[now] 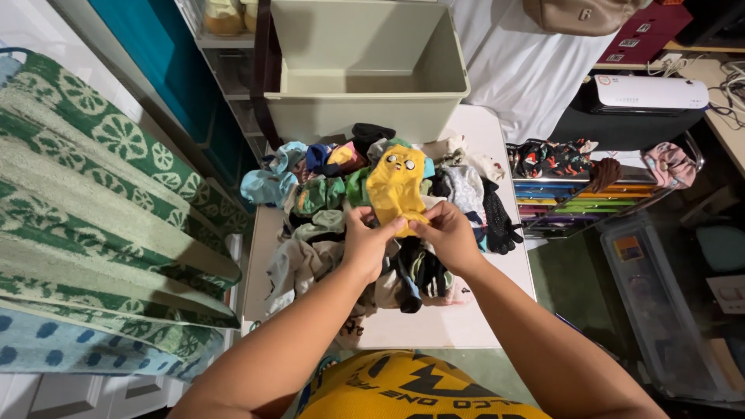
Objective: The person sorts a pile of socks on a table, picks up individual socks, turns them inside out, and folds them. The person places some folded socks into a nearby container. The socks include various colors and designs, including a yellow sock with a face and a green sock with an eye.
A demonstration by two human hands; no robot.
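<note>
Both hands meet mid-table, forearms reaching in from below; left hand (365, 240) and right hand (448, 235) each pinch the near edge of a yellow sock (396, 186), fingers closed on it; sock has cartoon eyes, lies stretched over the sock pile (326, 202); green bin (365, 93) behind on white table (434, 318).
</note>
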